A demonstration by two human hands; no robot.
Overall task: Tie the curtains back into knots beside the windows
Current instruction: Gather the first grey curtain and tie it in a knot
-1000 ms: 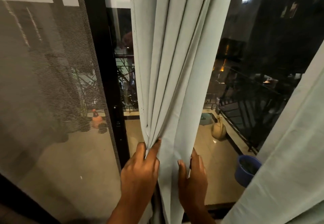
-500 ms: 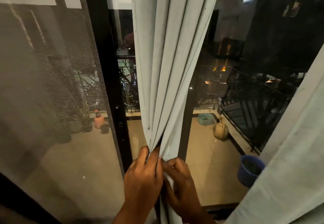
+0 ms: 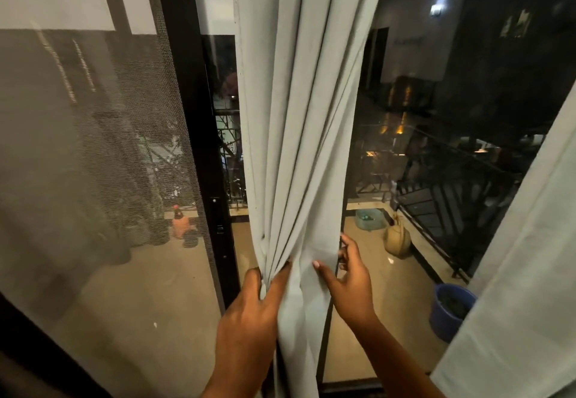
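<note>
I see the pale grey-green pleated fabric curtain (image 3: 296, 117) hanging from 12 o'clock down to 6 o'clock, its long axis near vertical and its folds narrowing to a gathered neck just above my hands. A second pale fabric curtain panel (image 3: 523, 273) slants up the 3 to 5 o'clock edge, apart from both hands. The dark mesh window screen (image 3: 93, 148) fills the 9 o'clock side, bounded by the black metal window frame (image 3: 199, 148).

My left hand (image 3: 249, 313) reaches up from 6 o'clock, back toward me, fingers curled and pinching the bunched folds at the curtain's left side. My right hand (image 3: 350, 282) comes in from 5 o'clock, partly open, thumb laid on the cloth front and fingers spread round the right edge, gripping it loosely. A round blue plastic tub (image 3: 448, 310) sits outside at 4 o'clock.
</note>
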